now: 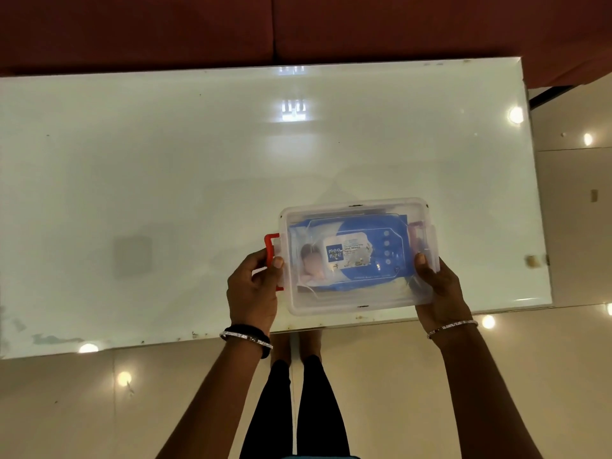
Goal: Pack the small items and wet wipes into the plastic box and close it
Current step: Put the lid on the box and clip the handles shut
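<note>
Plastic box [356,207] btwn both hands' fingers [277,262]

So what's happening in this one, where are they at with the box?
A person holds a clear plastic box at the near edge of a white glass table, one hand at each end. The left hand is at the red latch; the right hand grips the other end, thumb on the lid. The lid is on, with the blue wet wipes pack visible inside. Whether the latches are clipped shut is unclear.
</note>
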The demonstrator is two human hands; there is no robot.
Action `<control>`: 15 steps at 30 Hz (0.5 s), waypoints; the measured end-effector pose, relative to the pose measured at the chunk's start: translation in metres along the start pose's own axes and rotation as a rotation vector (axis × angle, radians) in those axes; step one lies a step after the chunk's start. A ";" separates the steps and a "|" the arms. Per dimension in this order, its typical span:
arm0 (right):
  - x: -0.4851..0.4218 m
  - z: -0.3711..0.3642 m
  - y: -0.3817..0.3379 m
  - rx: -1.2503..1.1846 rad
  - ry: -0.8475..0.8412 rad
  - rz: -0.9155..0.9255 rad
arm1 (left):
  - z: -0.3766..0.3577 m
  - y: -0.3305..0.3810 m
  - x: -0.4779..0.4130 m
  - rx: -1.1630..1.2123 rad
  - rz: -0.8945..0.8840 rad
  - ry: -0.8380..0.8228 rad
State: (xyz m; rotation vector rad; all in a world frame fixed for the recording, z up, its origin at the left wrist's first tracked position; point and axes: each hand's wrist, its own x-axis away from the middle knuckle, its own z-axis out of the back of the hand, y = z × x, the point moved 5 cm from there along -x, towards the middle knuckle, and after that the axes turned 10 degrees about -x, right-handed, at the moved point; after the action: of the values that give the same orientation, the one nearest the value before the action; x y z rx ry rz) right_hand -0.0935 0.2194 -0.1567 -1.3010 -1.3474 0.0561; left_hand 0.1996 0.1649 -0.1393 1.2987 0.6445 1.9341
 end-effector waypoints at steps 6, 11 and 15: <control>0.001 0.000 0.001 -0.073 -0.011 0.003 | 0.002 0.024 0.023 -0.474 -0.220 0.296; 0.000 -0.001 0.001 -0.068 -0.010 0.001 | -0.009 0.020 0.032 -0.488 -0.161 0.169; -0.001 0.000 -0.001 -0.066 -0.033 -0.019 | -0.007 0.018 0.032 -0.506 -0.121 0.244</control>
State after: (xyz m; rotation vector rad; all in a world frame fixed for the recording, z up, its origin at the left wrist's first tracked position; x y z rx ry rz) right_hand -0.0942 0.2180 -0.1567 -1.3474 -1.3997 0.0200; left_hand 0.1804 0.1779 -0.1102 0.7042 0.3045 1.9986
